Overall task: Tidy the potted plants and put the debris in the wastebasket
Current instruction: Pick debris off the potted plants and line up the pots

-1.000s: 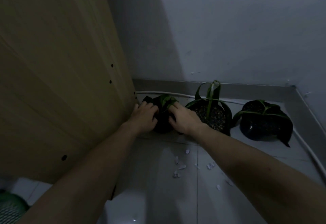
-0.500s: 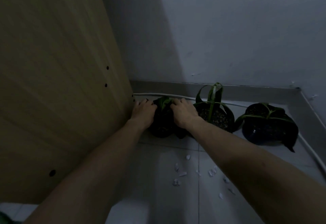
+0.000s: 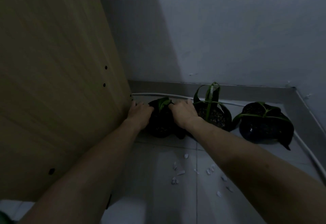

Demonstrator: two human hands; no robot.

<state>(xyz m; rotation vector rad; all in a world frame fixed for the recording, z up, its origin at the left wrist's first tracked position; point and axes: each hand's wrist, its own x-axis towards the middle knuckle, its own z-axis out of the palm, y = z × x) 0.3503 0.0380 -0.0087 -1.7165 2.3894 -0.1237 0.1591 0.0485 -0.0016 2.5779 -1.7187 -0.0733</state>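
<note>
Three black potted plants stand in a row on the tiled floor against the wall. My left hand (image 3: 140, 113) and my right hand (image 3: 183, 113) grip the two sides of the left pot (image 3: 160, 128), whose small green leaf (image 3: 163, 102) shows between them. The middle pot (image 3: 214, 116) has tall curled leaves and stands just right of my right hand. Apart from it, the right pot (image 3: 264, 125) holds broad dark leaves. Several white scraps of debris (image 3: 180, 172) lie scattered on the tiles in front of the pots. A sliver of the green wastebasket (image 3: 3, 219) shows at the bottom left corner.
A tall wooden cabinet panel (image 3: 58, 91) fills the left, close to the left pot. A white cable (image 3: 234, 104) runs along the grey skirting behind the pots and down the right side. The wall corner closes the far right.
Both hands have slid further round the left pot, covering more of its leaves. The view has shifted, so the green wastebasket has almost left the frame.
</note>
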